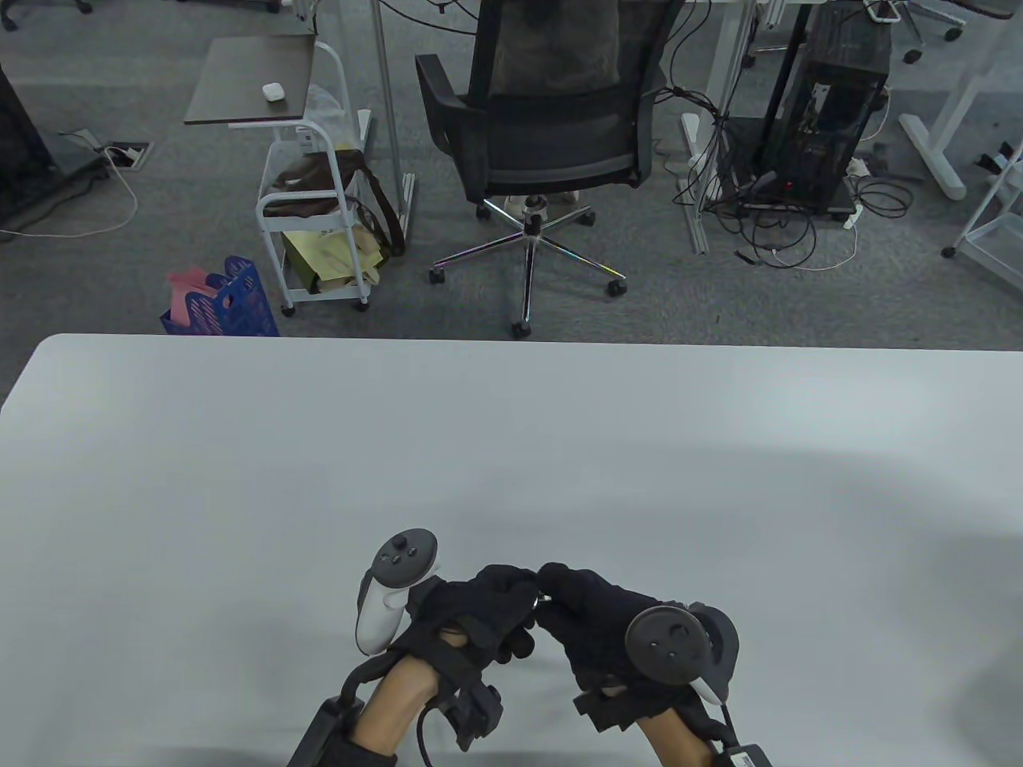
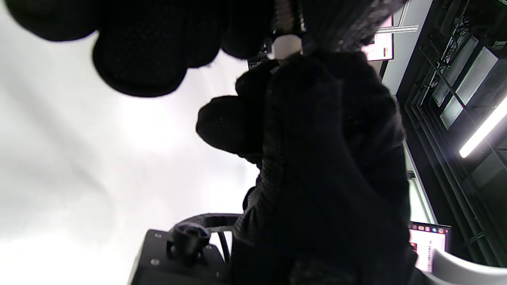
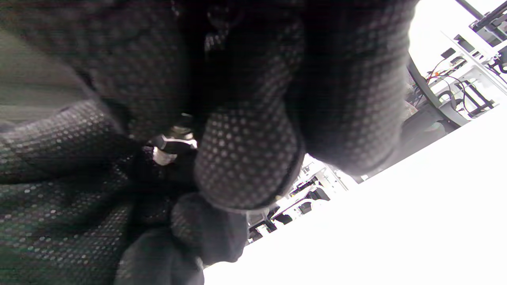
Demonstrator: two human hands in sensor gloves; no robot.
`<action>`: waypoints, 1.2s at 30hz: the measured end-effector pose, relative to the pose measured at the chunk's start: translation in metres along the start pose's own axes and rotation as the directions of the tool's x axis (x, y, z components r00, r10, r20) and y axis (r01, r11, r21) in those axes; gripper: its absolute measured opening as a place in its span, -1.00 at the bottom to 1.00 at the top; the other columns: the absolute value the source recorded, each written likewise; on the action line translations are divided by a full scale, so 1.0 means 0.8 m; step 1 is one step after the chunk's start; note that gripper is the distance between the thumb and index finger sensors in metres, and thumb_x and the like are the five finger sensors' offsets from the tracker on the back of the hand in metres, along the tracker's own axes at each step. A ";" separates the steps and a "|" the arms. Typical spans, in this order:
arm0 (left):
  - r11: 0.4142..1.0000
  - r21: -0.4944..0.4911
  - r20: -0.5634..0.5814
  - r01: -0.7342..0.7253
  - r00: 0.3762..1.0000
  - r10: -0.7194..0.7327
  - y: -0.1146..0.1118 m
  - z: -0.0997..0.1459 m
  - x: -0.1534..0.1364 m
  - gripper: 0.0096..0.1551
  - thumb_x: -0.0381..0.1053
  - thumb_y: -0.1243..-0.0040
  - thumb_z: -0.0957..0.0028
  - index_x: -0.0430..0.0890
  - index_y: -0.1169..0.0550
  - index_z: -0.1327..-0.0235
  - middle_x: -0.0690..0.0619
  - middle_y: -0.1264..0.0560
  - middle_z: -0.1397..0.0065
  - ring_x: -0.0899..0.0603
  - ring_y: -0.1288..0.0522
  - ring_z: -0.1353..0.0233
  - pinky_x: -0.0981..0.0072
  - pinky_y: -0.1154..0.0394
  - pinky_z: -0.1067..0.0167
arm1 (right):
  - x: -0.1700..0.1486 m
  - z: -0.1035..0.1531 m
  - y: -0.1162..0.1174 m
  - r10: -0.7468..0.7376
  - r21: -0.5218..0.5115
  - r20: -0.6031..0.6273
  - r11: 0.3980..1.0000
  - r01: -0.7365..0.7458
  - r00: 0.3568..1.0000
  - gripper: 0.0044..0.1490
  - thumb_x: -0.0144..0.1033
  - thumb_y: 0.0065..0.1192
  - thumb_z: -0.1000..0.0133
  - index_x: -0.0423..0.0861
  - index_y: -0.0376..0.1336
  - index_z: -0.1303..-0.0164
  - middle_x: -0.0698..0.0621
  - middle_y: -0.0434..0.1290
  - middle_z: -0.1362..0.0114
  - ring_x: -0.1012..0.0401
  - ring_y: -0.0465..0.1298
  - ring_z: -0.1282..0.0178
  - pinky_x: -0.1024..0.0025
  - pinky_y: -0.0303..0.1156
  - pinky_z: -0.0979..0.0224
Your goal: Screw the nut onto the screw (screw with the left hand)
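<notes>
In the table view my left hand (image 1: pixel 519 590) and right hand (image 1: pixel 557 587) meet fingertip to fingertip just above the white table (image 1: pixel 511 447), near its front edge. Between the tips shows a small glint of metal, the screw and nut (image 1: pixel 542 597). Both hands pinch it, and I cannot tell which hand has which part. In the right wrist view, shiny metal parts (image 3: pixel 173 145) sit deep between the dotted glove fingers (image 3: pixel 245 158). In the left wrist view my left fingers (image 2: pixel 138 51) hang at the top and the right hand's glove (image 2: pixel 324 158) fills the middle.
A tracker is strapped to the back of each hand, the left one (image 1: pixel 396 587) and the right one (image 1: pixel 675 643). Beyond the table's far edge stand a black office chair (image 1: pixel 551 136), a white trolley (image 1: pixel 312 224) and a blue basket (image 1: pixel 228 304).
</notes>
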State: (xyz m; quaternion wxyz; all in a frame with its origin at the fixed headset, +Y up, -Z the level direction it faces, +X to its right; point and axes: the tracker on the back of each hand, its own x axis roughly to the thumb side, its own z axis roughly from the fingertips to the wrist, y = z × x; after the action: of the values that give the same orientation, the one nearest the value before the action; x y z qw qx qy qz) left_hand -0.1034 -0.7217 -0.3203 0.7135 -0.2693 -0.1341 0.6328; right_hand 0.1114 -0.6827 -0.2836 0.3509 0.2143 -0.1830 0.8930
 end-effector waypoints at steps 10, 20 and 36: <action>1.000 0.004 -0.003 0.026 1.000 -0.026 -0.002 0.001 0.001 -0.29 0.13 -0.12 0.04 -0.30 -0.43 -0.24 -0.40 -0.47 -0.18 -0.39 -0.59 0.07 -0.25 -0.45 0.08 | 0.000 0.000 0.000 -0.009 -0.001 -0.002 1.000 0.009 1.000 -0.41 -0.14 0.57 0.21 -0.05 0.48 -0.02 0.00 0.71 0.03 0.29 0.86 0.35 0.27 0.83 0.13; 1.000 -0.027 -0.017 0.001 1.000 -0.002 -0.004 0.002 0.001 -0.22 0.16 -0.11 0.04 -0.29 -0.35 -0.33 -0.40 -0.42 -0.24 -0.39 -0.56 0.02 -0.25 -0.43 0.03 | 0.001 0.000 0.000 -0.018 0.002 -0.005 1.000 0.018 1.000 -0.41 -0.14 0.57 0.21 -0.06 0.47 -0.02 -0.01 0.71 0.02 0.29 0.86 0.35 0.27 0.82 0.12; 1.000 -0.016 -0.002 0.014 1.000 -0.014 -0.002 0.001 0.004 -0.37 0.04 -0.11 0.04 -0.32 -0.44 -0.18 -0.40 -0.47 -0.16 -0.37 -0.59 0.09 -0.25 -0.45 0.09 | 0.001 0.000 0.003 -0.017 0.027 -0.009 0.999 0.018 1.000 -0.40 -0.16 0.56 0.21 -0.06 0.47 -0.04 -0.02 0.71 0.01 0.28 0.86 0.33 0.26 0.82 0.12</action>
State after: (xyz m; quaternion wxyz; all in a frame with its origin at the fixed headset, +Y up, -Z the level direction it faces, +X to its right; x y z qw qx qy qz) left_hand -0.1018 -0.7183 -0.3188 0.7158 -0.2747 -0.1405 0.6264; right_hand 0.1097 -0.6839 -0.2838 0.3566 0.2167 -0.1673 0.8933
